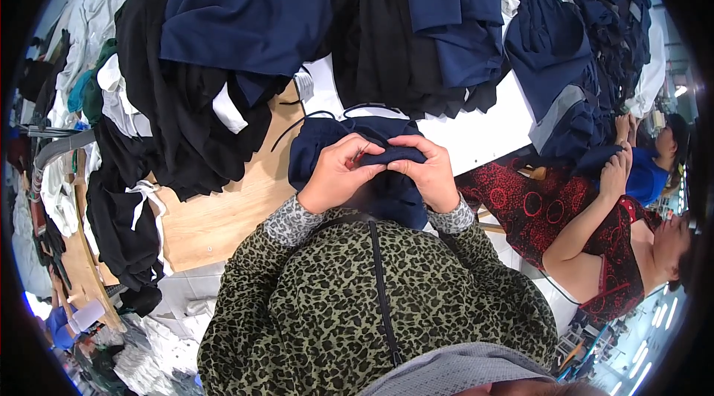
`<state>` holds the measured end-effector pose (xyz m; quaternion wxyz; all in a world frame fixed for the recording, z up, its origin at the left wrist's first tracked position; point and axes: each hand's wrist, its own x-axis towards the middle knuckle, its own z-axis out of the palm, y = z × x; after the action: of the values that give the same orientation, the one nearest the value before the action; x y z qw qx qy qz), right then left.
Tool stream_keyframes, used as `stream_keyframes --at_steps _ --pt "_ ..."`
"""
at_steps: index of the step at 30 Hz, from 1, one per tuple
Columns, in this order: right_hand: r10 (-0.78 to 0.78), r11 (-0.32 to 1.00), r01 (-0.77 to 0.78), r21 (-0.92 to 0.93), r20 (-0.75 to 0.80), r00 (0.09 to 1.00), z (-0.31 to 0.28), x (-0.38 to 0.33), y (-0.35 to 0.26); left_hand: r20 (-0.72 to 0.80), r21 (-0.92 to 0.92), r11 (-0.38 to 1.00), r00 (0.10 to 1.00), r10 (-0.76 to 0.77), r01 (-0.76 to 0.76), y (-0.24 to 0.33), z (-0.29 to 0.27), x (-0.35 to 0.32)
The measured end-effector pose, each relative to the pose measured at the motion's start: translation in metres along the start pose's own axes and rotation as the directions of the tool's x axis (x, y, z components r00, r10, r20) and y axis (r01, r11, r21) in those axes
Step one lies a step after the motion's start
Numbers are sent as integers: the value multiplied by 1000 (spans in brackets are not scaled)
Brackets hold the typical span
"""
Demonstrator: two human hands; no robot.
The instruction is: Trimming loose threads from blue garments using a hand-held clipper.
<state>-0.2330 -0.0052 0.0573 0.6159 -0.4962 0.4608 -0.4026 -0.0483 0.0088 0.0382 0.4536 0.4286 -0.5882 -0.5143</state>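
A navy garment with a dark cord trailing from its upper edge is gathered up close to my body, at the front of the table. My left hand is closed, its thumb and fingers pinching a fold of the cloth. Something thin and dark shows between its fingers, too small to name. My right hand grips the same rolled edge, thumb below and fingers above. The two thumbs almost meet at the fold. The lower part of the garment hangs toward my lap.
Black garments and a navy one are heaped at left on the wooden table. More dark clothes lie ahead on a white surface. At right, a person in a red-and-black patterned garment handles navy cloth; another person in blue stands beyond.
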Motion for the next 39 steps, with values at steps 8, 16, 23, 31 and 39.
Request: stream_keyframes --at_steps 8,16,23,31,39 --pt "41 979 -38 202 -13 999 5 -4 9 -119 -115 992 992 34 -48 -18 13 -8" --pt "-164 906 155 -395 12 986 -1 -4 4 -4 176 979 995 102 -99 8 -7 3" --pt "-167 855 176 -487 62 984 1 0 -2 103 344 899 962 251 -272 13 3 10" --pt "-136 871 148 -469 59 989 1 5 -9 -20 89 989 992 121 -119 3 2 17" --pt "-153 865 173 -471 80 985 -1 6 -10 31 -230 950 977 -211 213 7 -7 17"
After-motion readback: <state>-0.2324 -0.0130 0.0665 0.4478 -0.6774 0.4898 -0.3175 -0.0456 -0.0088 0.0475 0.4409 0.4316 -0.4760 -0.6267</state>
